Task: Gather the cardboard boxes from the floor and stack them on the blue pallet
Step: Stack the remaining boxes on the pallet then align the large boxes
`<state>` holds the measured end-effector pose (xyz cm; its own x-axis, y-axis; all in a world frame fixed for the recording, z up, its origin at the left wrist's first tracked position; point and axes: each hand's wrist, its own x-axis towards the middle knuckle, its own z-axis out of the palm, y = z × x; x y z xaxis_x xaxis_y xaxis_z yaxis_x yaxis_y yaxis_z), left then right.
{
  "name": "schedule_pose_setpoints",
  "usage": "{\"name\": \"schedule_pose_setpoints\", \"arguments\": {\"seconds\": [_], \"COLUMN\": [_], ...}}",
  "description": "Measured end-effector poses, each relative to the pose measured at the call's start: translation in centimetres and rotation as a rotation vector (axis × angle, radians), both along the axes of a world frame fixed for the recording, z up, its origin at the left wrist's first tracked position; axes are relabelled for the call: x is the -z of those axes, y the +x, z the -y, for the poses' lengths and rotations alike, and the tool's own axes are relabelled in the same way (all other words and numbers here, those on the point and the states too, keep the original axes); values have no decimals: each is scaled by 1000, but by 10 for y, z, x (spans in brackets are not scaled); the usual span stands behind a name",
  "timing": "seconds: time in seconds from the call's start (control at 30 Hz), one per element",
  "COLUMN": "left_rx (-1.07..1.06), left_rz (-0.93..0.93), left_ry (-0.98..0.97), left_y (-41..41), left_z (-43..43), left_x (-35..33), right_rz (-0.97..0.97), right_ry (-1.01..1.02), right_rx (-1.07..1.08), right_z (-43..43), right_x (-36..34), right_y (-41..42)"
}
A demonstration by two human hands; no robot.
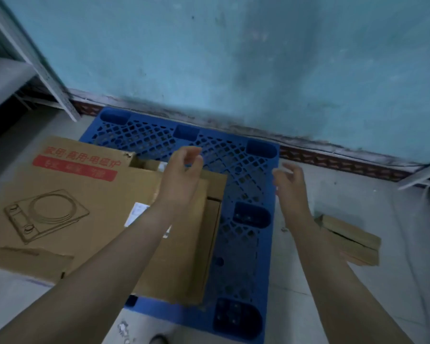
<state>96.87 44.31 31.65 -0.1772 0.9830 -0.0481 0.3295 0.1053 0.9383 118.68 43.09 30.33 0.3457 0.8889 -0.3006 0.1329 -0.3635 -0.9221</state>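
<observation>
A blue plastic pallet (243, 170) lies on the floor against the wall. A large flattened cardboard box (67, 194) with red print and a stove drawing covers its left part and overhangs onto the floor. A smaller flat brown box (184, 256) lies on top of it, reaching the pallet's middle. My left hand (181, 172) hovers above the smaller box, fingers loosely curled, holding nothing. My right hand (289, 184) floats over the pallet's right edge, fingers apart and empty. Another flattened cardboard piece (353, 239) lies on the floor right of the pallet.
A teal wall (233, 58) with a dark patterned skirting runs behind the pallet. Grey metal shelving (15, 70) stands at the far left, and another shelf frame (422, 175) shows at the right edge. The floor (345, 194) is pale tile.
</observation>
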Motion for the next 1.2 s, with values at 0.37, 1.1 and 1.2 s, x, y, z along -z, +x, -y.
{"name": "schedule_pose_setpoints", "arguments": {"seconds": [0.37,1.1,1.2], "left_rx": [267,395,442], "left_rz": [163,-105,-172], "left_ry": [-112,-423,-466], "left_y": [323,598,612], "left_z": [85,-45,-48], "left_x": [1,314,379], "right_rz": [92,75,78], "right_ry": [-1,-307,-324], "right_rx": [256,580,562], "right_z": [132,58,42], "right_x": [-20,285,341], "right_y": [326,617,626]}}
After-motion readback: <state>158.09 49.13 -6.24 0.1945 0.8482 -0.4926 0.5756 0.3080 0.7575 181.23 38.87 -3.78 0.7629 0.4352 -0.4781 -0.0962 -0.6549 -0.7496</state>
